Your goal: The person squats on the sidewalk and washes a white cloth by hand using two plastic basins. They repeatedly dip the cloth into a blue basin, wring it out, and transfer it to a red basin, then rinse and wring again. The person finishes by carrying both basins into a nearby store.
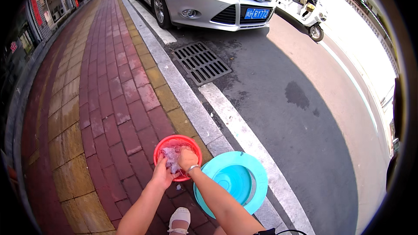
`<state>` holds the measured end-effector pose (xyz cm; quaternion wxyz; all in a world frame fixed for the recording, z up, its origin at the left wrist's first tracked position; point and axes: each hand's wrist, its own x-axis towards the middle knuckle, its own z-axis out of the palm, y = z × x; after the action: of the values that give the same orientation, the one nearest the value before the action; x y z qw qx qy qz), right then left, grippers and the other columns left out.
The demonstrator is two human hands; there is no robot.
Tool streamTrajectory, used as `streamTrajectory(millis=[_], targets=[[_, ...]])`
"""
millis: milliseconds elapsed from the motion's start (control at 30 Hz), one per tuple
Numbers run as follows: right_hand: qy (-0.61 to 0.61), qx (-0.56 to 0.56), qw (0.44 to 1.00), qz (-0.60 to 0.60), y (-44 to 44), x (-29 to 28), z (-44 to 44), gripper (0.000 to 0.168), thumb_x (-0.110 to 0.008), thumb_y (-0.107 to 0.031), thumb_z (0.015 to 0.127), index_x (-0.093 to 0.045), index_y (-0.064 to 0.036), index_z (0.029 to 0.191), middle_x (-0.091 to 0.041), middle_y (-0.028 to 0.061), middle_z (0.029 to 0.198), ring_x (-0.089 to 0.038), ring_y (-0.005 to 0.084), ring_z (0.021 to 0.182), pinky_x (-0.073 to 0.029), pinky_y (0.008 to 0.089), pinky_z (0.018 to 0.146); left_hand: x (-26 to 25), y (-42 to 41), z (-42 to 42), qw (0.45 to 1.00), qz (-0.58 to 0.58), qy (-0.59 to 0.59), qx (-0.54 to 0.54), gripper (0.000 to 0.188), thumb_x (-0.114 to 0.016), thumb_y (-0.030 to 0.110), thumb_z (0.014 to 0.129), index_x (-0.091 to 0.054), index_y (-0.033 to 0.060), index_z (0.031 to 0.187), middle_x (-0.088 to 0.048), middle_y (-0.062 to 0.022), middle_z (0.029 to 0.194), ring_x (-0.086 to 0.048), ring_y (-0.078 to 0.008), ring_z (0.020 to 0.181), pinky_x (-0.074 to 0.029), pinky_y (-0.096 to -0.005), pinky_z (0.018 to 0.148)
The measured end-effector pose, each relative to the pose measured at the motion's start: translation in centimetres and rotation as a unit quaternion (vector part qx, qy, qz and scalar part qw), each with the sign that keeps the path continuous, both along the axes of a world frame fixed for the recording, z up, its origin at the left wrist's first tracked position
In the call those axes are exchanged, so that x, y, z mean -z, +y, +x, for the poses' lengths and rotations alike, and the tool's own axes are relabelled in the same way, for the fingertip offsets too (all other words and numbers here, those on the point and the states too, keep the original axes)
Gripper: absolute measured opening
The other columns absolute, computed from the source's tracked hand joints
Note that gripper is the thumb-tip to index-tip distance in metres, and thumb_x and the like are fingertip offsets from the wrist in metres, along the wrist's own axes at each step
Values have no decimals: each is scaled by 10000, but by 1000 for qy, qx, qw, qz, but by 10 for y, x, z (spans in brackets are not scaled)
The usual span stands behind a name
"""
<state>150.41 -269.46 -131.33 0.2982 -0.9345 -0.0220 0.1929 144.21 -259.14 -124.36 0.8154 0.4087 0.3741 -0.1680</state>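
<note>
A small red plastic basin (198,148) stands on the brick pavement in front of me. In it is a pale, whitish-purple wet mass (171,155); I cannot tell whether this is cloth or churned water. My left hand (162,173) reaches over the near left rim, its fingers and thumb spread around the mass. Bent into a fist, my right hand (188,159) is inside the basin on the right, with a silver bracelet at the wrist. What its fingers hold is hidden. Partly under my right forearm lies a turquoise plastic basin (232,160) with a wide, flat, ring-like rim.
A stone kerb (192,104) runs along the pavement (114,104). Beyond it are a white painted line (228,117) and a metal drain grate (202,62). A silver car (202,3) faces me, and a white three-wheeler (303,9) is farther right. My shoe (180,217) is below the basins.
</note>
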Motion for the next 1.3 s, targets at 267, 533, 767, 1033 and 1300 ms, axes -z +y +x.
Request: streamTrajectory(millis=[267, 533, 767, 1033, 1300], targets=[[0, 3, 888, 459, 28, -76, -49, 131, -551, -127, 926, -501, -34, 1005, -594, 115, 903, -589, 243, 850, -455, 385, 787, 73, 35, 10, 968, -218, -120, -26, 480, -438, 555, 902, -571, 146, 1116, -591, -124, 1130, -556, -326, 1072, -442, -591, 915], [-253, -89, 947, 177, 14, -56, -23, 124, -476, -160, 915, -447, -53, 970, -630, 165, 825, -643, 360, 775, -490, 460, 636, 30, 1, 1, 971, -171, -142, -84, 252, -422, 260, 988, -581, 72, 1044, -617, -95, 1088, -587, -254, 1041, -456, -431, 969], [-315, -144, 932, -112, -8, -29, 5, 158, -532, -126, 842, -488, -91, 989, -613, 83, 853, -648, 245, 807, -515, 376, 682, 26, 30, -16, 985, 30, -163, -39, 342, -478, 43, 933, -461, 53, 1274, -562, -84, 1218, -534, -209, 1136, -406, -424, 1001], [-101, -228, 959, -136, 6, 2, -14, 308, -554, -167, 837, -614, -61, 1119, -562, 131, 1148, -525, 299, 1125, -487, 442, 850, 36, 28, -1, 988, 54, -105, 103, 640, -459, -77, 856, -261, 51, 1450, -486, -94, 1309, -514, -193, 1147, -401, -376, 973], [-87, -174, 981, 17, -9, -31, -4, 232, -595, -67, 783, -650, -25, 1005, -650, 209, 928, -644, 345, 916, -509, 435, 811, 59, 19, -5, 859, 368, -232, 270, 802, -602, -134, 713, -271, -7, 1432, -422, -182, 1370, -441, -277, 1260, -381, -353, 1043]])
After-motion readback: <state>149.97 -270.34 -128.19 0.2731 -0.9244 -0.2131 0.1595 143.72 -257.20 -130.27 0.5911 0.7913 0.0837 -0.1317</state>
